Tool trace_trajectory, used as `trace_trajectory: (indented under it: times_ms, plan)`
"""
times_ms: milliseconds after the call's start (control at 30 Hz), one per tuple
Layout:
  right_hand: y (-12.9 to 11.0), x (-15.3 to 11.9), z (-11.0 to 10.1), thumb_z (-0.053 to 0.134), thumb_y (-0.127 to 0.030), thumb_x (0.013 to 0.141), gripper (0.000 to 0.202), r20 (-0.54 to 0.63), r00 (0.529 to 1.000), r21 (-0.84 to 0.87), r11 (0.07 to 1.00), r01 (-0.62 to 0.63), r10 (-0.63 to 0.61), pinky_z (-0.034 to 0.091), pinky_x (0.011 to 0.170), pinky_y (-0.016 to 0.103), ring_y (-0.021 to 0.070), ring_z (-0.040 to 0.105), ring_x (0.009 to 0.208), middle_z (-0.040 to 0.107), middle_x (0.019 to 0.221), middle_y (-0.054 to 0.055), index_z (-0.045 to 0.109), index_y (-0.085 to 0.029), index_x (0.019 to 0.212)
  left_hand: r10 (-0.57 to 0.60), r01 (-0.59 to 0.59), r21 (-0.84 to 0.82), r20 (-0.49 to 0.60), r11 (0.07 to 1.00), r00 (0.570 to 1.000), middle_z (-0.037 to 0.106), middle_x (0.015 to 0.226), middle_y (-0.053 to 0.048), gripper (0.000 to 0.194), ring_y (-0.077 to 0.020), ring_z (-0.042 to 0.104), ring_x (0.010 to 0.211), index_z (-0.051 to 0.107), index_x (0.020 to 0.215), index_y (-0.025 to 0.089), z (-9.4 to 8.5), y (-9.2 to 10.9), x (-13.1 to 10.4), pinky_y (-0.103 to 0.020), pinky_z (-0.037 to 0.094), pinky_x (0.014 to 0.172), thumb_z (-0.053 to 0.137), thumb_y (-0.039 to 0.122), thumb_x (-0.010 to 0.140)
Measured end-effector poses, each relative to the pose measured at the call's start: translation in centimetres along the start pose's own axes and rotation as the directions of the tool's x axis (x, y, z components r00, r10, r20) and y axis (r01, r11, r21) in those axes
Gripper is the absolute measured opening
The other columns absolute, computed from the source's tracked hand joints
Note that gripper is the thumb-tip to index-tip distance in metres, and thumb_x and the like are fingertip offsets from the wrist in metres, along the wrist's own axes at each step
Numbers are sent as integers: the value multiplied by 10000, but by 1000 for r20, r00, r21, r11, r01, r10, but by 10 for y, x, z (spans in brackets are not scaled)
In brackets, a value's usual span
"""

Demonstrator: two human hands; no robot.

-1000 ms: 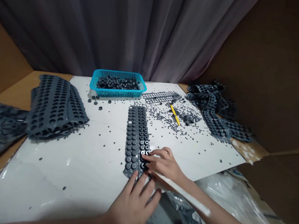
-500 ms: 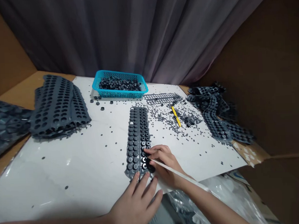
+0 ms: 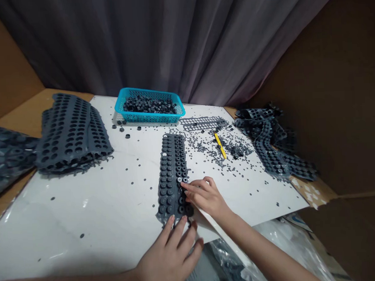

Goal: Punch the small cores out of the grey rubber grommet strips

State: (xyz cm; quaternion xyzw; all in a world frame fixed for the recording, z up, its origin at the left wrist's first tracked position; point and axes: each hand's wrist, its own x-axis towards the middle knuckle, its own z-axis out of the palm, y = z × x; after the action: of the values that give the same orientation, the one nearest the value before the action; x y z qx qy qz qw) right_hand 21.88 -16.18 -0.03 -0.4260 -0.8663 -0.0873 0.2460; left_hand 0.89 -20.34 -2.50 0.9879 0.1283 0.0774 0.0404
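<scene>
L hand (image 3: 170, 253), fingers apart, tips at grey strip's (image 3: 168, 174) 6 o'clock end; R hand (image 3: 208, 199) grips wht stick (image 3: 224, 235), strip's 4 o'clock side; blue basket (image 3: 151, 117) approx 11 o'clock.

Dim edges, glare on tabletop (image 3: 110, 214)

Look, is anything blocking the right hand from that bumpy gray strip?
Nothing visible is: the right hand, gripping a white stick, has its fingertips at the right-hand columns of the studded gray strip. The left hand is at the near end; the yellow stick lies farther back.
</scene>
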Motion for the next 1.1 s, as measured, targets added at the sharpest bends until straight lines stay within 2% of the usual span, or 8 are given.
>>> trace_trajectory:
  times_ms: [67,133,233,333,500,767,967,1100]
  plan:
    - [2,3,-3,516,-153,928,70,-29,998,10,998,-62,62,378,760,385,209,600,904,686,1152,71,558,-204,903,14,-14,7,-20,1000,1000,372,1456,-156,526,-377,358,1287,359,1416,145,-1,-1,0,-545,219,1031,386,373,943]
    - [2,8,-7,490,-189,942,70,-49,982,123,977,-173,180,401,758,377,204,602,884,702,1108,75,552,-210,917,15,-15,4,-11,1000,1000,358,1464,-159,534,-380,355,1291,345,1423,140,-1,-1,0,-547,234,1023,387,365,941]
    - [-3,12,-12,479,-238,945,88,43,958,320,905,-281,283,427,804,383,203,596,945,697,1112,69,554,-223,901,14,-13,-21,32,1000,999,335,1478,-159,568,-380,342,1304,308,1442,141,0,-1,-1,-555,251,1021,415,353,926]
    - [-7,13,-12,486,-275,943,92,85,962,383,883,-272,259,422,830,408,219,584,1004,697,1120,61,558,-231,904,14,-11,-48,58,999,998,310,1490,-164,589,-381,325,1317,281,1456,140,0,-1,-2,-562,253,1023,435,329,919]
    - [-5,8,-6,489,-278,941,94,70,969,369,897,-244,235,411,848,413,215,586,1002,700,1109,64,562,-228,911,24,-23,-31,44,999,999,359,1462,-168,548,-382,361,1291,315,1443,138,-1,-2,-1,-556,265,1011,404,322,935]
    - [7,6,0,546,-208,918,24,20,1000,154,988,-25,22,404,794,364,186,612,941,697,1129,48,561,-215,900,19,-19,-17,3,1000,1000,377,1452,-161,545,-376,365,1285,356,1419,141,-2,-2,0,-552,238,1033,431,348,920]
    - [7,9,-8,502,-251,936,68,52,994,351,930,-112,100,444,821,375,195,606,987,698,1113,71,553,-221,903,19,-19,-32,30,999,999,343,1475,-155,555,-367,353,1302,329,1434,149,-3,-2,0,-546,265,1026,427,329,918]
    - [6,10,-8,467,-296,954,131,43,993,395,911,-122,114,445,820,393,209,605,980,703,1099,80,565,-220,914,20,-18,-33,63,999,998,350,1470,-161,556,-367,361,1299,331,1432,141,-6,-3,0,-554,264,1025,437,304,911]
